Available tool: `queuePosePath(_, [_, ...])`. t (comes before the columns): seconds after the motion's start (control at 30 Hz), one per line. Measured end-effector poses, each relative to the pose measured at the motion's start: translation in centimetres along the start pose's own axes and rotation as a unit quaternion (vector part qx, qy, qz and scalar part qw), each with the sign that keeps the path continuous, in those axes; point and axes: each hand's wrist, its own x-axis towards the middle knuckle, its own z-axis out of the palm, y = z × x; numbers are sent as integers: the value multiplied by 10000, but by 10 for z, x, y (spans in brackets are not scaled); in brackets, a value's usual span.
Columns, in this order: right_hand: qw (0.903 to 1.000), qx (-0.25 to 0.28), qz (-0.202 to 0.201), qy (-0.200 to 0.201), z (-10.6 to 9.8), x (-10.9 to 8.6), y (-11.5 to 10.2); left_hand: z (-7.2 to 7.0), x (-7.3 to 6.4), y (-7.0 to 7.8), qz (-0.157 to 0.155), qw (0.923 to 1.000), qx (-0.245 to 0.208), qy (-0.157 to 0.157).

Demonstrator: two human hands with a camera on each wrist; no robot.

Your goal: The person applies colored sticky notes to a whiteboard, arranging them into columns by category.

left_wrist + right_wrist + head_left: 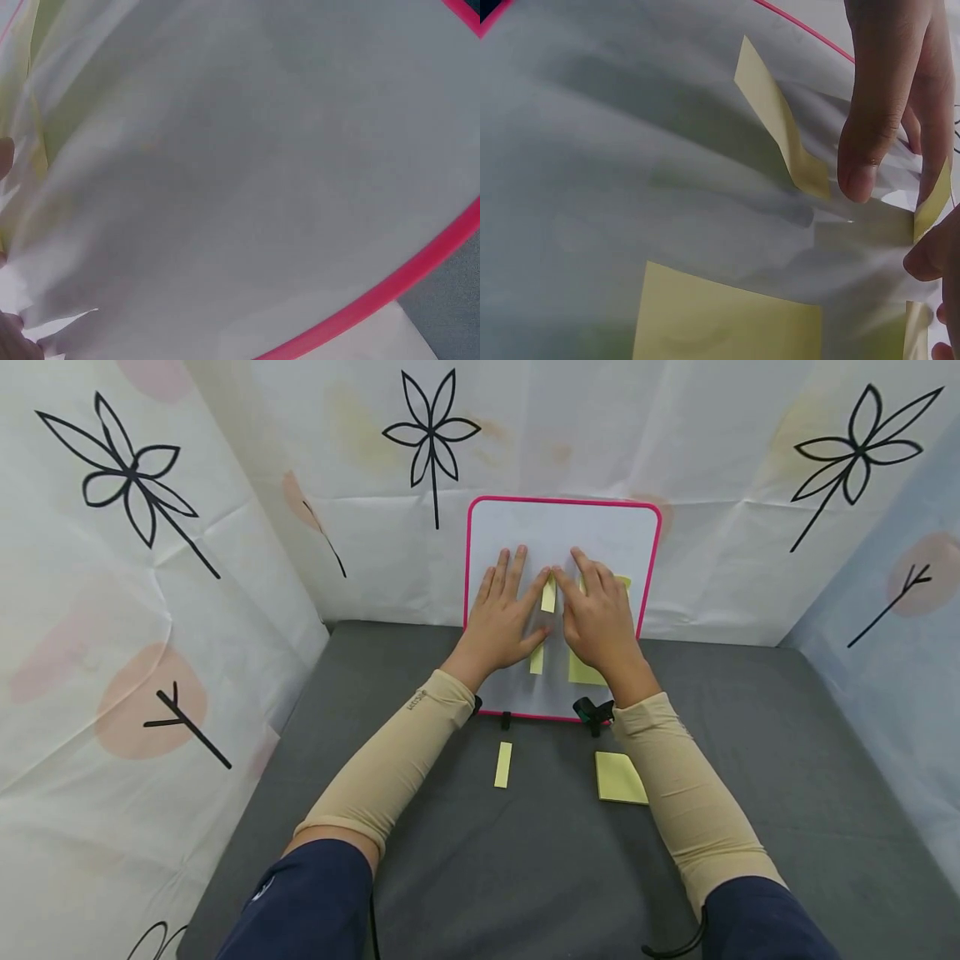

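Both hands are up at a whiteboard [517, 697] with a pink frame. My left hand [501, 614] lies spread on its left half, index fingertip at the top of a narrow yellow paper strip [548, 595]. From the other side, the index fingertip of my right hand [600, 614] touches the same top end; the strip's lower end curls off the board in the right wrist view. Below the left thumb hangs a second yellow strip [537, 660]. A square yellow sticky note [585, 672] is stuck beneath the right hand, which partly covers another sticky note [624, 583] higher up.
On the grey table [450, 893] in front of the board lie a loose yellow strip [503, 765] and a pad of sticky notes [621, 778], partly behind the right sleeve. White patterned cloth [300, 435] hangs behind and at the sides.
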Motion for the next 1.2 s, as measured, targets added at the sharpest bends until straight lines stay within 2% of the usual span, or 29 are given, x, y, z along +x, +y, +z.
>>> queuePosePath(0.33, [9996,-175,119,-177,-1,-4,1,-1,-1,0,60,10000,16,21])
queuePosePath(0.57, [9993,-220,125,-262,0,-7,4,-2,-2,-4,-26,9999,-9,-132])
queuePosePath(0.8, [9988,-287,111,-368,2,-7,2,-2,-2,-5,-25,9999,-55,-108])
queuePosePath(1.0, [9987,-230,234,-382,1,-10,3,-2,-3,-6,-28,9999,-49,-119])
queuePosePath(1.2, [9991,-13,175,-376,-2,-19,7,-4,-9,-6,-19,9997,-129,-206])
